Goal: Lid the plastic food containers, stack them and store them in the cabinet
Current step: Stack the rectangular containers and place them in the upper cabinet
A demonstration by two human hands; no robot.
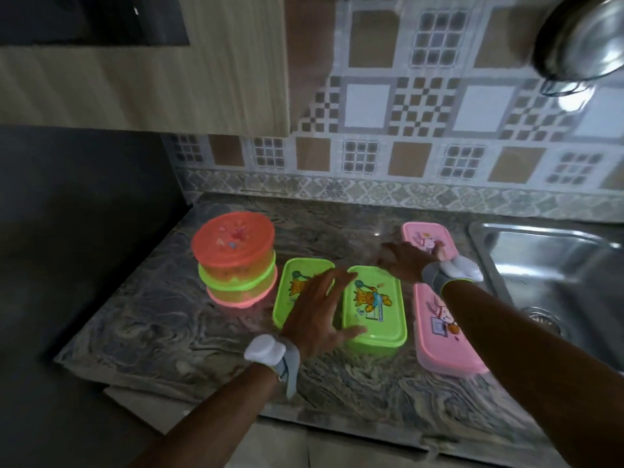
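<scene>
A stack of round lidded containers [234, 261], orange lid on top, stands at the left of the marble counter [141, 325]. Two green rectangular lidded boxes lie side by side in the middle, the left one [295, 270] and the right one [374, 309], each with a giraffe picture. A long pink box [442, 336] lies to their right and another pink box [422, 236] behind it. My left hand [317, 315] hovers open over the gap between the green boxes. My right hand [405, 261] is spread open above the far end of the right green box, next to the rear pink box.
A steel sink [553, 265] with a drain sits at the right. A wooden wall cabinet [152, 79] hangs above the counter at the left. A steel pot [580, 38] hangs at the top right. Patterned tiles cover the back wall.
</scene>
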